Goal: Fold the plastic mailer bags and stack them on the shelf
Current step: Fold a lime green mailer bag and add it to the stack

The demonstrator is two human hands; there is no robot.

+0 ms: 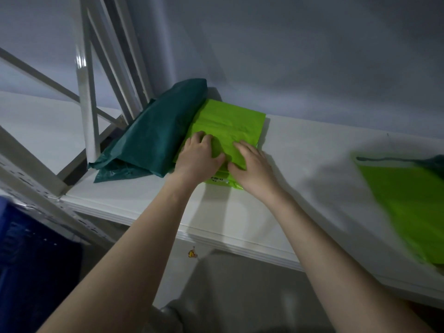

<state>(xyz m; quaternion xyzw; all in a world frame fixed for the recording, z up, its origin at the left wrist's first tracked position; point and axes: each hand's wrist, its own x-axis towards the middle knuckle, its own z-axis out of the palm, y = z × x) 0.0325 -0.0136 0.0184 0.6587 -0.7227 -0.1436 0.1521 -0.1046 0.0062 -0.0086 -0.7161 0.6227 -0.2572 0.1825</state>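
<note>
We see a folded lime-green mailer bag [228, 126] lying flat on the white shelf board [300, 164], near its left end and close to the grey back wall [288, 56]. The plastic is glossy and thin, creased across the middle, with a stepped near edge where more green layers show under the top one — a strip of small dark print sits on that lower edge, too small to read. Our left hand [199, 157] rests on the near-left part of the bag, fingers bent at the knuckles with the tips pressing down into the plastic, thumb spread toward the right. Our right hand [252, 164] lies just beside it on the near-right part, fingers fairly straight and laid flat on the surface; neither hand wraps around anything. The two thumbs nearly meet. Touching the green bag's left side is a dark teal mailer bag [153, 140], loosely folded and bulkier, leaning toward the grey metal rack upright [87, 104]. Well apart, at the right end of the same board, another lime-green bag [408, 207] lies spread flat and blurred — a dark teal piece [430, 162] sits at its far corner. A blue crate [28, 260] shows at lower left, below the shelf.
</note>
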